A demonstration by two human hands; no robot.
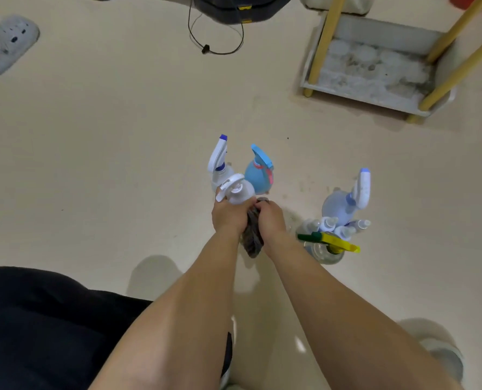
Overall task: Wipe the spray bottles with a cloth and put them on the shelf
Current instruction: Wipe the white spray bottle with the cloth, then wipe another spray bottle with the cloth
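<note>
Left hand [228, 216] grips a clear white-triggered plastic spray bottle [239, 193]; right hand [272, 218] clutches a crumpled grey cloth [252, 239] beside it.

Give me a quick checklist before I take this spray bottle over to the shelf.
1. Left hand grips the white-trigger spray bottle: ok.
2. Right hand holds the grey cloth against that bottle: ok.
3. Bottle wiped all round: cannot tell, its far side is hidden.
4. Shelf tray clean: not ok, it looks stained with ring marks.
5. Blue spray bottle and yellow-trigger bottle upright on the floor: ok.
</note>
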